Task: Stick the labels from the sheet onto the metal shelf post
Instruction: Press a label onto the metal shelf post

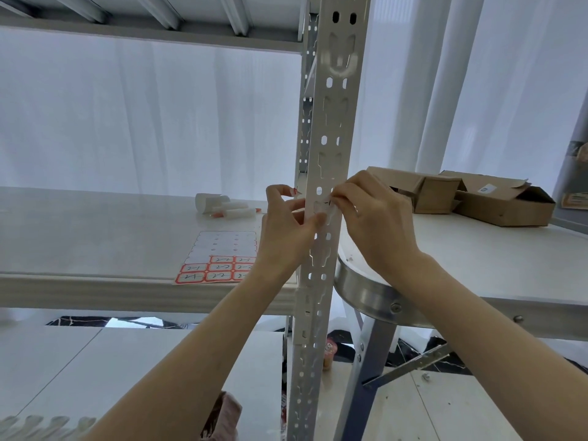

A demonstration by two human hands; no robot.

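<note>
A white perforated metal shelf post (331, 128) runs upright through the middle of the view. A small white label (324, 207) with black handwriting lies against the post's front face. My left hand (286, 230) pinches its left side, and my right hand (372, 218) presses its right edge with the fingertips. The label sheet (219, 259) lies flat on the shelf to the left of the post. Its upper part is bare backing, and several red-bordered labels with handwriting stay in its lower rows.
The shelf board (95, 237) carries white marker pens and a small white cup (219, 205) behind the sheet. To the right, a round-cornered white table (477, 256) holds open cardboard boxes (477, 195). An upper shelf (143, 30) spans the top. White curtains hang behind.
</note>
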